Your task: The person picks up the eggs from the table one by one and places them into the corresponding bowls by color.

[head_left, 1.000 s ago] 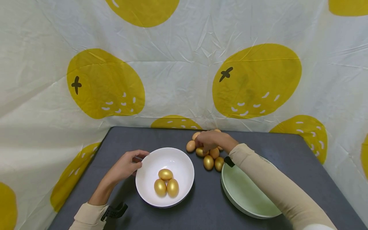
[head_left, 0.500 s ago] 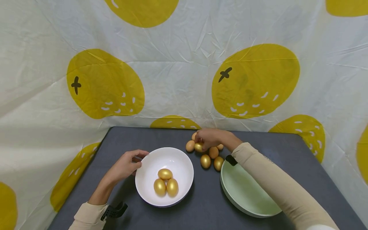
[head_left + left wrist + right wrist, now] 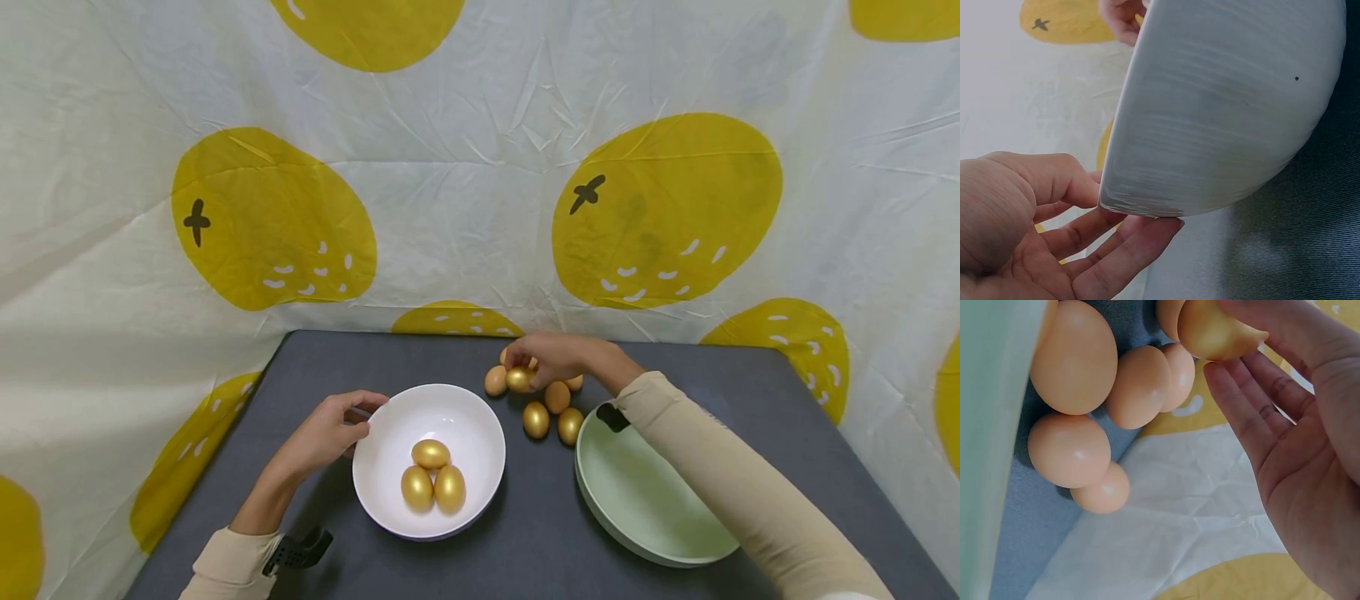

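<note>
My left hand (image 3: 333, 429) holds the white bowl (image 3: 474, 433) by its left side; in the left wrist view the thumb is at the rim and fingertips press the outer wall (image 3: 1229, 112). Three golden eggs (image 3: 431, 455) lie together in the bowl. At the back of the table, my right hand (image 3: 561, 357) pinches another golden egg (image 3: 518, 381) between thumb and fingers. In the right wrist view this golden egg (image 3: 1213, 332) appears beside several brown eggs (image 3: 1075, 359). Two more golden eggs (image 3: 536, 420) lie nearer to me. The right hand covers part of the egg group.
A pale green bowl (image 3: 648, 500) stands on the right, partly under my right sleeve (image 3: 720, 467). Brown eggs (image 3: 557, 397) surround the right hand. The dark table (image 3: 337, 358) ends at a white curtain (image 3: 465, 225) with yellow fruit prints.
My right hand has taken the golden egg between its fingers and raised it slightly away from me. One nearer golden egg has shifted a little left. The left hand and white bowl stay put.
</note>
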The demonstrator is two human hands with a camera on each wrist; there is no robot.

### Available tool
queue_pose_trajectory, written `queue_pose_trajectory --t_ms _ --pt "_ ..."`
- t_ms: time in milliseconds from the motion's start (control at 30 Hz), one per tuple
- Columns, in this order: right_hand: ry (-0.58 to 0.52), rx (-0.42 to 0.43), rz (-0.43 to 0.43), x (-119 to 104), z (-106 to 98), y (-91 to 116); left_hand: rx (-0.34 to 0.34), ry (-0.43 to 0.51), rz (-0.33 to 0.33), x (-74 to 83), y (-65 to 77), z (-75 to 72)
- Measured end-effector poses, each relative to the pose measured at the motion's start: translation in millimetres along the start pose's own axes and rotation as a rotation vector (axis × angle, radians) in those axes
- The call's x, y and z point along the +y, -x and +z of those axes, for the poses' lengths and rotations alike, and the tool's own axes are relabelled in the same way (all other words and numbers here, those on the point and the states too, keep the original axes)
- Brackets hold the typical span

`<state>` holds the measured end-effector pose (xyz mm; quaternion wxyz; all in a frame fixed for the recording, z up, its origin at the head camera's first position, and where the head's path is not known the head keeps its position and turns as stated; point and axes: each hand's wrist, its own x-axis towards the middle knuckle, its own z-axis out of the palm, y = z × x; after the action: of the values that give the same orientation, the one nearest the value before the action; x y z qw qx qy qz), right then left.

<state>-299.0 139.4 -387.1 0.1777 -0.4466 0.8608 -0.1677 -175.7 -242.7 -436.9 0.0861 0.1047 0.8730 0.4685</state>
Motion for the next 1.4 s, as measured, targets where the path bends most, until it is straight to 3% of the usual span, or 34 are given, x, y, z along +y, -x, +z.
queue_pose_trajectory --t_ms 233,1100,1400 --pt "-0.055 0.009 -0.043 -4.1 -4.4 4.7 -0.005 0.009 0.004 0.0 -0.2 0.1" --pt "0.070 0.022 -0.118 -33.8 -0.4 9.8 -0.009 0.022 0.017 -3.2 1.4 2.4" --pt "0.036 -0.001 -0.180 -45.0 4.6 11.5 -0.012 0.031 0.018 -4.5 1.1 2.6"
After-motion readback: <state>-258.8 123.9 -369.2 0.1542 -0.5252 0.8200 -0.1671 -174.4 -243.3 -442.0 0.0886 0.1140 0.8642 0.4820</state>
